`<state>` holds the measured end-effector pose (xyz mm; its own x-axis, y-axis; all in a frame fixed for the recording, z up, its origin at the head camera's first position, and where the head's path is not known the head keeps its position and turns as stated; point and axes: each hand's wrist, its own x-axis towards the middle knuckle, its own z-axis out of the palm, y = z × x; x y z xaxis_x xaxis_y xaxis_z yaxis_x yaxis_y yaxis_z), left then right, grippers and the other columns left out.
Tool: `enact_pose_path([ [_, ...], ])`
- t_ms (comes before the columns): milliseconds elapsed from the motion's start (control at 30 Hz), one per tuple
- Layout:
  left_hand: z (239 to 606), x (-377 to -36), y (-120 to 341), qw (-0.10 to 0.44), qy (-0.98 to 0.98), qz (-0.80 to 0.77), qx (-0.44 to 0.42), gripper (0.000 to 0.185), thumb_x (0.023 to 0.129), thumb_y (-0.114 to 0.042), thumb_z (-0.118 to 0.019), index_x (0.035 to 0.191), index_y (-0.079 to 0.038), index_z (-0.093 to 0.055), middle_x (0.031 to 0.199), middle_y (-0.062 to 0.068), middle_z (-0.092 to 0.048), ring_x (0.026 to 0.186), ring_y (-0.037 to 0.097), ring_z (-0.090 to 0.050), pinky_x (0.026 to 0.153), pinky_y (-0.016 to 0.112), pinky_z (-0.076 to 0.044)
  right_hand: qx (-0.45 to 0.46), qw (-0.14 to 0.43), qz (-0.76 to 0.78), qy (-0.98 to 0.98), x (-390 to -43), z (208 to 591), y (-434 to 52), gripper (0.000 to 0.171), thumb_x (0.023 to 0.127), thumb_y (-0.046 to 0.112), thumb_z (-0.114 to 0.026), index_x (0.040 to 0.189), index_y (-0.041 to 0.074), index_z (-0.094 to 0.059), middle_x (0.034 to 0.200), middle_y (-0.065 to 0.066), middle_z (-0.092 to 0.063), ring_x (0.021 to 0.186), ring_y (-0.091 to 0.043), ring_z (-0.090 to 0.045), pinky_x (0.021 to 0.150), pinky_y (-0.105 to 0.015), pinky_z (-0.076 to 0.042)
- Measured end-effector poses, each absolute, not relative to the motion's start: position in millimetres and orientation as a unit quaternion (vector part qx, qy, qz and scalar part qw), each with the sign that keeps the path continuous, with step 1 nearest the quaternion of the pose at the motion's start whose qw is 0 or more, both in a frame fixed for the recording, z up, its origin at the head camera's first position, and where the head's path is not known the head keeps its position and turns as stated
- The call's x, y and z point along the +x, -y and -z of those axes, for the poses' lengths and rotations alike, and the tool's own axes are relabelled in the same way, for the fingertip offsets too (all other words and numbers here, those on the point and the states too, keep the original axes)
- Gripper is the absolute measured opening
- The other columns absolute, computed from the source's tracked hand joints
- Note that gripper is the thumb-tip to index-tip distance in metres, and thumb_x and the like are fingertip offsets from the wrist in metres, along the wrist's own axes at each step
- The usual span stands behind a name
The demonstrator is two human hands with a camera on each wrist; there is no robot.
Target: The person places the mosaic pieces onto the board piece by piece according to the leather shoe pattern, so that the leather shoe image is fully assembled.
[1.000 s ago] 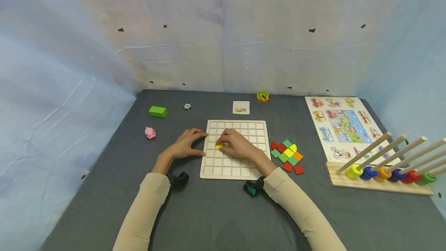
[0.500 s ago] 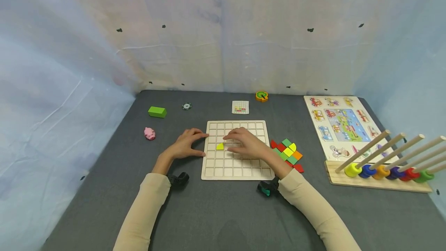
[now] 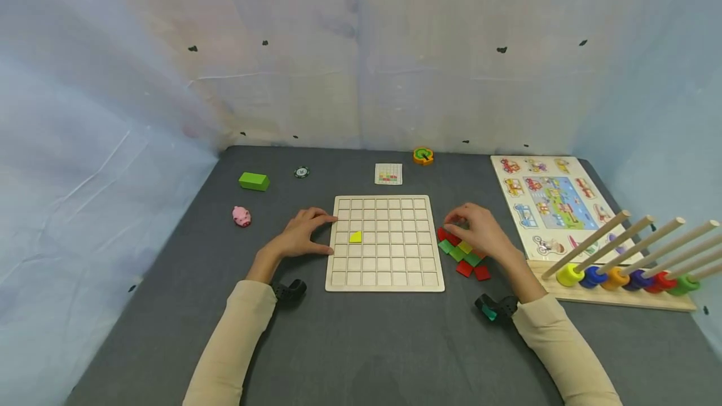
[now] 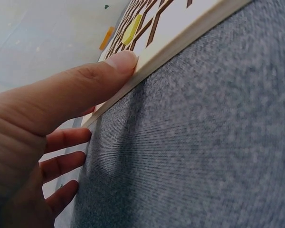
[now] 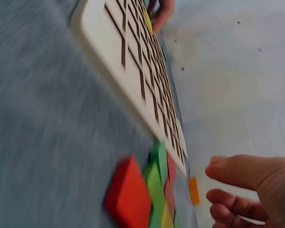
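Right hand (image 3: pixel 476 230) is over the pile of tiles (image 3: pixel 464 254) just right of the board (image 3: pixel 385 243), fingers bent and spread above the red and green pieces. The wrist view shows thumb and fingers (image 5: pixel 237 204) apart with nothing between them; whether the fingertips touch a tile, I cannot tell. A red tile (image 5: pixel 128 194) lies nearest that camera, with green ones stacked edgewise behind it.

Left hand (image 3: pixel 299 235) is planted at the board's left edge, thumb (image 4: pixel 104 76) pressed flat against the wooden side and fingers straight, reaching onto the corner. It grips nothing, only braces the frame.

On the board, one yellow tile (image 3: pixel 355 237) sits in a cell of the second column from the left, about mid-height. It is a quarter-round shape lying flat in its slot. Every other cell shows bare wood.

Farther out on the grey tabletop (image 3: pixel 361 343), a small pattern card (image 3: pixel 388 173) lies just beyond the board's far edge, with a round orange and green toy (image 3: pixel 423 155) near it. To the left are a poker chip (image 3: pixel 301 172), a green block (image 3: pixel 254 181) and a pink pig (image 3: pixel 242 215), well apart from the board. On the right, a picture puzzle (image 3: pixel 549 202) lies flat, and in front of it a rack of wooden rods (image 3: pixel 626 249) carries coloured rings at the low ends. Pale sheeting walls the space behind.
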<state>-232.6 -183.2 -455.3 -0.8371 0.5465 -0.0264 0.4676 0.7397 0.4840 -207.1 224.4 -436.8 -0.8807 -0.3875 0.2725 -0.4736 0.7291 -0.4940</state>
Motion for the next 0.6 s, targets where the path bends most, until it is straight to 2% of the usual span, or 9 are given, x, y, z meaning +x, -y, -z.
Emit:
enact_pose_path([
  [167,457.0,-233.4,183.5,0.082,-0.927,-0.243,0.275,0.073,0.075,-0.041,-0.077,0.137,-0.016,-0.048,0.132,0.012,-0.041,0.12,0.032,-0.035,0.099,0.055,-0.027,0.169,0.052,-0.266,0.948,-201.0,436.6,-247.5,0.022,0.085,0.017,-0.07,0.098,0.001,-0.064,0.082,-0.007,-0.058,0.07,-0.018,-0.052,0.064,-0.035,-0.042],
  [333,458.2,-234.2,184.3,0.082,-0.927,-0.243,0.274,0.073,0.075,-0.041,-0.077,0.137,-0.016,-0.048,0.133,0.011,-0.041,0.12,0.032,-0.034,0.099,0.056,-0.027,0.124,-0.002,-0.242,0.962,-195.9,435.4,-257.1,0.029,0.084,0.021,-0.069,0.095,-0.004,-0.059,0.08,-0.012,-0.055,0.067,-0.02,-0.048,0.06,-0.033,-0.039],
  [467,458.4,-234.1,183.9,0.08,-0.928,-0.241,0.273,0.074,0.075,-0.041,-0.077,0.137,-0.015,-0.048,0.132,0.012,-0.041,0.12,0.032,-0.034,0.099,0.055,-0.028,0.099,-0.025,-0.226,0.969,-193.0,438.7,-258.4,0.03,0.084,0.024,-0.068,0.093,-0.003,-0.059,0.081,-0.012,-0.054,0.068,-0.021,-0.049,0.06,-0.034,-0.039],
  [600,458.7,-234.3,183.4,0.079,-0.929,-0.239,0.272,0.073,0.075,-0.041,-0.077,0.137,-0.016,-0.048,0.132,0.012,-0.041,0.12,0.032,-0.034,0.099,0.056,-0.028,0.085,-0.021,-0.231,0.969,-192.6,442.2,-257.8,0.028,0.083,0.023,-0.069,0.092,-0.002,-0.059,0.081,-0.013,-0.057,0.066,-0.02,-0.052,0.057,-0.033,-0.041],
])
